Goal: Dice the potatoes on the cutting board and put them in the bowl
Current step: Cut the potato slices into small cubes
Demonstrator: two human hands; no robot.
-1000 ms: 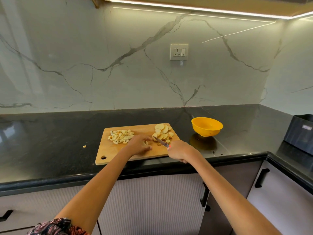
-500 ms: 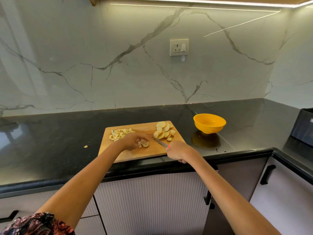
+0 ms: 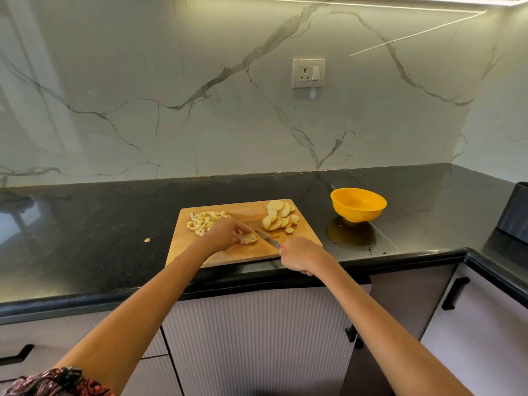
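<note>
Here, a black countertop (image 3: 85, 224) meets a veined marble backsplash (image 3: 143, 95).

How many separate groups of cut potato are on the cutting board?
3: diced pile at far left, round slices at far right, small stack under the left hand. Some may be hidden.

Our left hand (image 3: 228, 234) has drawn a few potato slices (image 3: 249, 238) off the pile and now pins them just left of our knife (image 3: 267, 239), whose tip has closed in beside them.
</note>
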